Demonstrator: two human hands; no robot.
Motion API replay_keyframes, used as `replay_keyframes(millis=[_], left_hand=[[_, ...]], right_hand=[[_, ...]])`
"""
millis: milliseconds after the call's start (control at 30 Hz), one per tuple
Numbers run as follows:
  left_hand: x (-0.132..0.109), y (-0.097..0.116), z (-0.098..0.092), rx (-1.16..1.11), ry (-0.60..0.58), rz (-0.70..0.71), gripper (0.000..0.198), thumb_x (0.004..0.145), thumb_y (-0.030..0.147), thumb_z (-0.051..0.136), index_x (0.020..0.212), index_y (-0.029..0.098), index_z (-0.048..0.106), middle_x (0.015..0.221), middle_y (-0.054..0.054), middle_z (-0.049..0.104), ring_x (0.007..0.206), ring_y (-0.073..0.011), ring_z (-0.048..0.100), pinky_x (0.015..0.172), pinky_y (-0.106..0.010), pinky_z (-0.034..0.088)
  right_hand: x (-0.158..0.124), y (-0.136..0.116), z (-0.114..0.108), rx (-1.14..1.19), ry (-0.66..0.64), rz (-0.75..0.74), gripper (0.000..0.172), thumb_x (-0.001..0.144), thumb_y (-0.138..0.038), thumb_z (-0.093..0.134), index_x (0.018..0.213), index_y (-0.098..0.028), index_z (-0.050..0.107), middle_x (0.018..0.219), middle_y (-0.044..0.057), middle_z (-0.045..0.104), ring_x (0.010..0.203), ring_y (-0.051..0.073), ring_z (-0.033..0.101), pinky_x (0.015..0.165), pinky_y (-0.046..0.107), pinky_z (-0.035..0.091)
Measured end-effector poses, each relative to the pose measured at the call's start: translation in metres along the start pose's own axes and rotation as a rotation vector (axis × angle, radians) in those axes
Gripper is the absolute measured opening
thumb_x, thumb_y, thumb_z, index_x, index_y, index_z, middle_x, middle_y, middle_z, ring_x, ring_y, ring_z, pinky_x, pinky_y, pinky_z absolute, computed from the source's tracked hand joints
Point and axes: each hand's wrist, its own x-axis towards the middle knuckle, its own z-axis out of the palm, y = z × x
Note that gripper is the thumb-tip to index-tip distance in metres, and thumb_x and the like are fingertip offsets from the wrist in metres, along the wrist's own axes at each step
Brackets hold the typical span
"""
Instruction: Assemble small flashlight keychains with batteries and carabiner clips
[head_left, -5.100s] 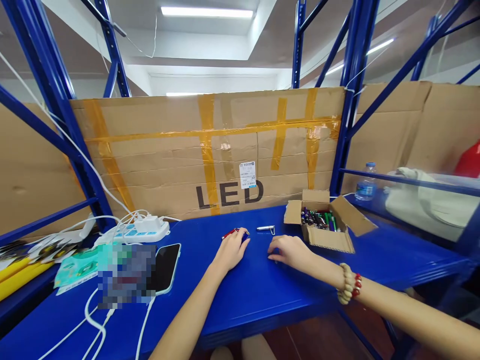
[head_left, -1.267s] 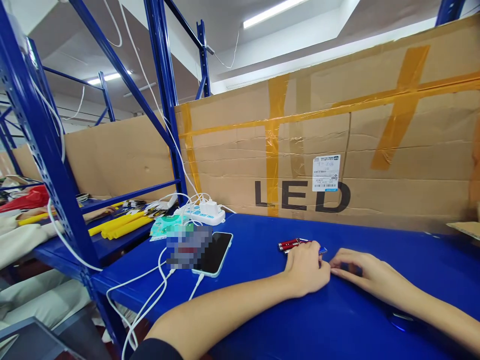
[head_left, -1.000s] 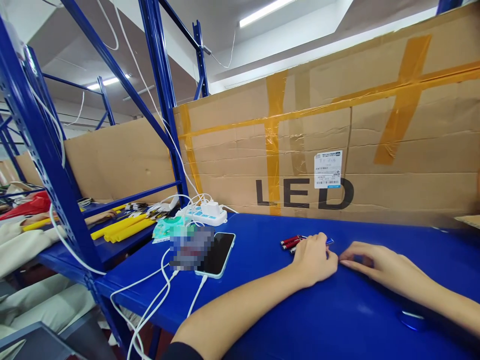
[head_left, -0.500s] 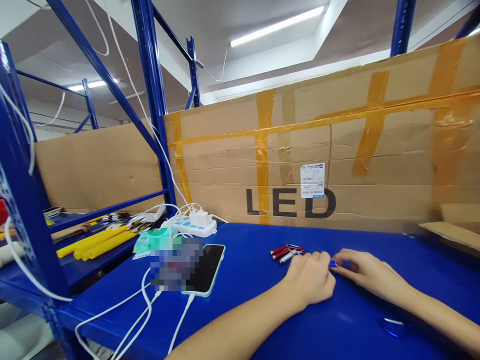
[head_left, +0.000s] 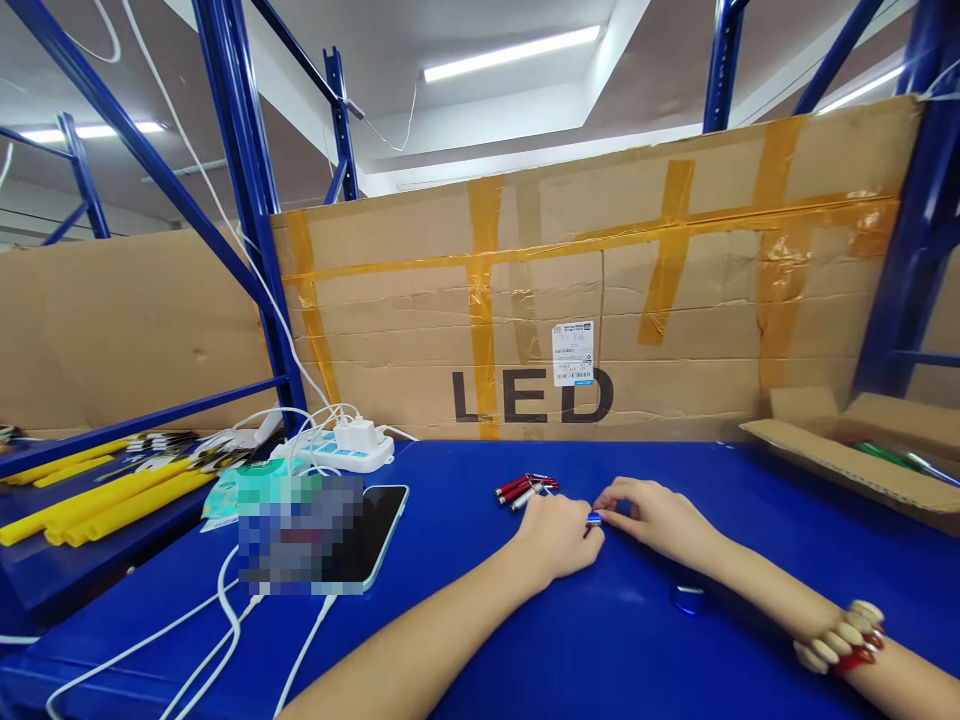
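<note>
Head view: from my end, a cardboard panel [head_left: 420, 340] marked "LED" fills the far side, banded with orange tape. Before it I see the blue table [head_left: 630, 660], with a blue post [head_left: 255, 200] rising at the far left. An open box [head_left: 855, 455] sits at the far right, green and silver pieces showing inside. Yellow rolls [head_left: 135, 510] lie at the left beyond the post. A power strip [head_left: 367, 455] crowded with white cables sits far left; nearer, a phone [head_left: 379, 525] lies face up beside a pixelated patch. My left hand [head_left: 559, 535] is curled closed near the middle, holding a blue tube [head_left: 594, 519] that pokes out toward the right. My right hand [head_left: 656, 515] meets it from the right, thumb and fingertips drawn narrow at the tube's end; I cannot tell whether they grip it. Just beyond the left hand lie red tubes [head_left: 516, 490] and a silver tube [head_left: 527, 496], side by side.
</note>
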Motion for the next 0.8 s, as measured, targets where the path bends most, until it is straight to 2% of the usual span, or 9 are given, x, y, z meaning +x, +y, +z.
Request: replay_keyframes(millis=[267, 500, 667, 800], left_hand=[[-0.0021, -0.0003, -0.0007, 0.021, 0.001, 0.051, 0.031, 0.080, 0.030, 0.040, 0.087, 0.014, 0.066, 0.082, -0.011, 0.069, 0.077, -0.0254, 0.065, 0.068, -0.036, 0.050], [-0.0010, -0.0023, 0.0004, 0.023, -0.018, 0.084, 0.032, 0.080, 0.031, 0.039, 0.090, 0.015, 0.065, 0.082, -0.011, 0.069, 0.077, -0.0274, 0.066, 0.065, -0.037, 0.050], [-0.0012, -0.0032, 0.0011, 0.032, 0.009, 0.119, 0.032, 0.080, 0.030, 0.040, 0.090, 0.014, 0.065, 0.082, -0.012, 0.069, 0.077, -0.0277, 0.066, 0.064, -0.038, 0.050], [-0.0009, -0.0028, 0.0012, 0.043, -0.013, 0.111, 0.032, 0.081, 0.031, 0.040, 0.092, 0.014, 0.064, 0.082, -0.012, 0.069, 0.077, -0.0268, 0.065, 0.064, -0.037, 0.050]], right_hand=[[-0.0017, -0.0024, 0.0031, -0.026, -0.015, -0.005, 0.024, 0.080, -0.038, 0.043, 0.083, -0.028, 0.065, 0.087, 0.001, 0.065, 0.073, 0.018, 0.060, 0.055, 0.025, 0.040], [-0.0001, -0.0026, 0.0045, -0.017, -0.038, -0.003, 0.026, 0.081, -0.041, 0.041, 0.084, -0.029, 0.065, 0.086, 0.000, 0.065, 0.072, 0.018, 0.060, 0.056, 0.026, 0.040], [-0.0017, -0.0048, 0.0035, -0.005, -0.026, -0.003, 0.027, 0.081, -0.042, 0.042, 0.087, -0.030, 0.065, 0.087, 0.000, 0.065, 0.070, 0.017, 0.059, 0.054, 0.025, 0.039], [-0.0011, -0.0019, 0.0086, 0.000, -0.005, -0.038, 0.023, 0.079, -0.036, 0.044, 0.087, -0.030, 0.064, 0.088, 0.000, 0.064, 0.065, 0.015, 0.058, 0.051, 0.024, 0.038]])
